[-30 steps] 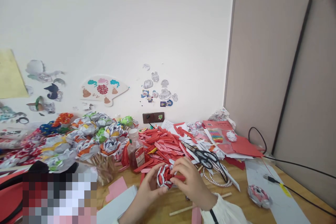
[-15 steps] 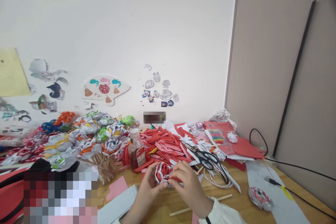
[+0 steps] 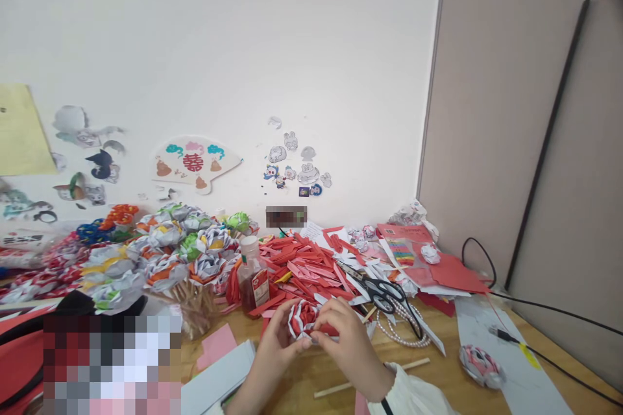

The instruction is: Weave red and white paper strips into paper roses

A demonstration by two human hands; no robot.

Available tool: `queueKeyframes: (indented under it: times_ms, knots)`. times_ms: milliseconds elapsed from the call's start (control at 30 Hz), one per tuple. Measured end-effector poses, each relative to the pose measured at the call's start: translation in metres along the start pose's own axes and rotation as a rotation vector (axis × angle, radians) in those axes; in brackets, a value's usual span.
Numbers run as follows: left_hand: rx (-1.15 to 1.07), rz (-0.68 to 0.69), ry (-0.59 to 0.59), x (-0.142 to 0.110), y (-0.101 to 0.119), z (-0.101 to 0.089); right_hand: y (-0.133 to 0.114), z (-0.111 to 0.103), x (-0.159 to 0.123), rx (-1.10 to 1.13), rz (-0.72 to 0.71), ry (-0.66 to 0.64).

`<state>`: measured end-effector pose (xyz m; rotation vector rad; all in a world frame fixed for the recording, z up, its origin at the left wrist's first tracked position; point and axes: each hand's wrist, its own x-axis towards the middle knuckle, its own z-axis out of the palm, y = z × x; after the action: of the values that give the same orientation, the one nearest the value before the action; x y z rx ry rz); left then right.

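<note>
Between my two hands, just above the wooden table, is a red and white folded paper flower [image 3: 300, 320]. My left hand [image 3: 277, 345] wraps its left side, with the thumb along the lower edge. On the flower's right side, the fingers and thumb of my right hand [image 3: 342, 336] pinch a red paper strip [image 3: 327, 329] that joins the petals. Part of the flower is hidden behind my fingers. Below my hands lies a thin wooden stick [image 3: 372, 377]. Behind them spreads a heap of folded red paper strips [image 3: 311, 266].
Black scissors [image 3: 382, 292] and a pearl string [image 3: 402, 336] lie right of my hands. A glue bottle [image 3: 253, 282] stands behind left, near many paper flowers on sticks [image 3: 165, 259]. A pink and white flower [image 3: 481, 365] sits far right beside a black cable [image 3: 559, 366].
The flower has turned so its red centre faces me more. My right fingers have shifted along the red strip and lie closer to the petals. The view has moved slightly.
</note>
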<state>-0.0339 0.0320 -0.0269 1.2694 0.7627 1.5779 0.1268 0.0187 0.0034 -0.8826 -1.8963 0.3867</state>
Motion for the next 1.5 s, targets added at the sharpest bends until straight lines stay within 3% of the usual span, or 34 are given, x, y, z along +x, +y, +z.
queueKeyframes:
  times_ms: [200,500,1067,1500]
  knots:
    - [0.029,-0.073,0.03,0.003,0.0,-0.007,0.003,-0.014,0.007,0.099,-0.065,0.035]
    - [-0.019,-0.192,-0.132,-0.005,0.007,-0.003,0.002,-0.017,0.005,-0.024,-0.177,-0.067]
    - [0.024,-0.21,-0.147,-0.007,0.006,-0.001,0.001,-0.01,0.003,-0.147,-0.125,-0.11]
    - [0.011,-0.242,-0.143,-0.008,0.01,0.001,-0.003,-0.016,0.006,-0.052,-0.101,-0.108]
